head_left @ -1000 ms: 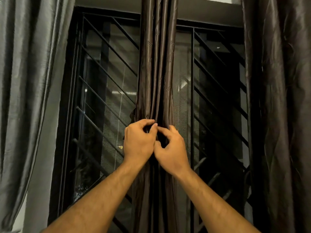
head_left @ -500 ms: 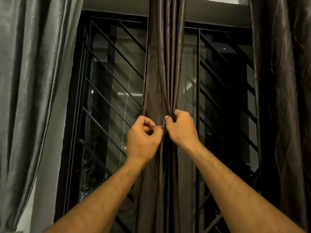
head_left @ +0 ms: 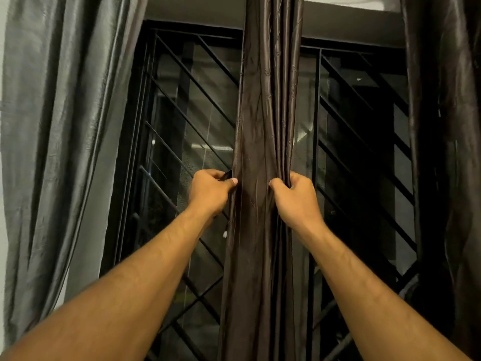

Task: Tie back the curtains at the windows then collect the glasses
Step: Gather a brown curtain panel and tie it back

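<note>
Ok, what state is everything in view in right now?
Brown curtain: gathered into a bunch, gripped both sides, no tie visible round it.
Left hand: grips the bunch's left edge.
Right hand: grips its right edge.
Grey curtain: hanging loose.
Dark curtain: hanging loose.
Window grille: uncovered.

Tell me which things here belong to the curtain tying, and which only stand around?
In the job:
left hand, gripping the curtain's left edge
right hand, gripping its right edge
brown middle curtain

Just around:
grey curtain
dark curtain
window grille
</note>
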A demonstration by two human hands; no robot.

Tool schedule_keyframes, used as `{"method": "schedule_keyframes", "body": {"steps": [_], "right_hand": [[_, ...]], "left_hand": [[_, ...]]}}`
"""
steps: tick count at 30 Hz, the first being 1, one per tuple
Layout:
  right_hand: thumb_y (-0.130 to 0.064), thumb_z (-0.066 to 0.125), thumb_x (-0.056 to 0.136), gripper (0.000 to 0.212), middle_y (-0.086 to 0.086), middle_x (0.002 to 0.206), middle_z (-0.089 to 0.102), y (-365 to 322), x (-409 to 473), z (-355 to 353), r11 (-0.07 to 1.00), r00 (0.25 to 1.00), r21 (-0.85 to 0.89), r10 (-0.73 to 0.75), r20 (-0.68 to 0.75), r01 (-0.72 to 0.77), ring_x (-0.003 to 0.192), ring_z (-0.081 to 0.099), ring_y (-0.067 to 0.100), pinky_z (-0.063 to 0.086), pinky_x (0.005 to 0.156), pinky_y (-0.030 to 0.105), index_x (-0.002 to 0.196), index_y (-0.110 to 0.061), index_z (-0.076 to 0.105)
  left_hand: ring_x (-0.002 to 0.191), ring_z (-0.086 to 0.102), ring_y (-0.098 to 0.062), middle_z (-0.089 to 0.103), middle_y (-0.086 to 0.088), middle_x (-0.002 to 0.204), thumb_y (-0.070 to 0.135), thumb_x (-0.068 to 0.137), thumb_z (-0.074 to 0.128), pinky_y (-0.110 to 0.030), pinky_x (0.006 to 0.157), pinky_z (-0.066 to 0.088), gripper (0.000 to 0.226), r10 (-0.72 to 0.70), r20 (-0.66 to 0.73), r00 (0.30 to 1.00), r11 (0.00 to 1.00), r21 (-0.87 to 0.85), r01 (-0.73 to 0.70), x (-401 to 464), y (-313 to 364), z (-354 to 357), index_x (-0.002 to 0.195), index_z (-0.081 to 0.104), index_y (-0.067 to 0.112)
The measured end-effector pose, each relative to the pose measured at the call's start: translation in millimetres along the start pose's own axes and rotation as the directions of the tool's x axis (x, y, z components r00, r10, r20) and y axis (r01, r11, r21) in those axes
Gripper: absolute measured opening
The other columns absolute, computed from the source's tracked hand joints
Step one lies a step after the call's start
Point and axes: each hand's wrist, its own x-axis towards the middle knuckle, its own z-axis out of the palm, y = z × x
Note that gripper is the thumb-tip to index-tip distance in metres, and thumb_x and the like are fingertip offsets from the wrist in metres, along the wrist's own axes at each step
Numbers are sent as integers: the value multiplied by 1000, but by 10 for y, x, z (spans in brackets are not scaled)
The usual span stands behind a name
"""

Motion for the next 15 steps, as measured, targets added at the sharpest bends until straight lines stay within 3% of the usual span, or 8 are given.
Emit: {"method": "schedule_keyframes", "body": {"steps": [1, 3, 5, 6, 8, 12, 15], "right_hand": [[-20, 53, 100, 11, -10, 77, 72, -10, -14, -1, 999, 999, 37, 29, 16, -29, 70, 68, 6, 59, 71, 30, 100, -14, 63], [-20, 47, 103, 23, -6, 112, 72, 8, -38, 14, 995, 997, 72, 71, 25, -73, 104, 68, 9, 55, 98, 35, 121, -20, 62], [-24, 45, 106, 44, 0, 143, 57, 33, -41, 46, 991, 994, 82, 110, -17, -108, 132, 55, 17, 43, 114, 38, 148, -15, 45], [-24, 45, 107, 48, 1, 146, 52, 56, -31, 66, 987, 991, 106, 130, -44, -125, 136, 50, 19, 40, 116, 37, 153, -15, 37], [-24, 49, 107, 49, 3, 139, 52, 86, -18, 102, 967, 981, 202, 176, -85, -156, 133, 52, 21, 42, 112, 35, 153, -15, 33], [-18, 59, 102, 44, 9, 129, 67, 88, -11, 184, 901, 975, 390, 221, -38, -189, 115, 68, 26, 53, 106, 47, 144, -11, 48], [-4, 61, 99, 27, 18, 108, 77, 75, 4, 143, 786, 958, 554, 274, 84, -273, 99, 75, 33, 60, 93, 50, 126, -5, 63]], "left_hand": [[89, 72, -18, 76, -2, 91, 23, 90, 75, -39, 87, 58, 9, 1, 7, 1000, 1000, 6, -1, 16, 24, 8, 95, 77, 17], [80, 72, -20, 75, -7, 83, 18, 92, 72, -36, 76, 59, 11, -21, 8, 1000, 999, -34, 21, 57, 70, 43, 84, 76, 13], [71, 70, -21, 74, -11, 79, 14, 93, 71, -35, 70, 59, 12, -48, 19, 999, 995, -90, 50, 68, 122, 94, 85, 75, 6], [70, 69, -22, 73, -14, 79, 13, 92, 70, -36, 70, 59, 12, -62, 25, 998, 993, -97, 64, 66, 143, 126, 85, 74, 3], [69, 66, -26, 69, -16, 74, 12, 90, 68, -39, 71, 59, 15, -73, 47, 996, 993, -87, 76, 52, 176, 196, 76, 69, 5], [60, 52, -23, 53, -9, 63, 18, 86, 66, -31, 59, 45, 25, -70, 119, 990, 991, -103, 83, -16, 238, 297, 64, 55, 17], [61, 59, -21, 62, -8, 67, 26, 87, 69, -29, 59, 50, 19, -99, 188, 977, 968, -208, 138, -45, 262, 312, 77, 63, 10]]}}
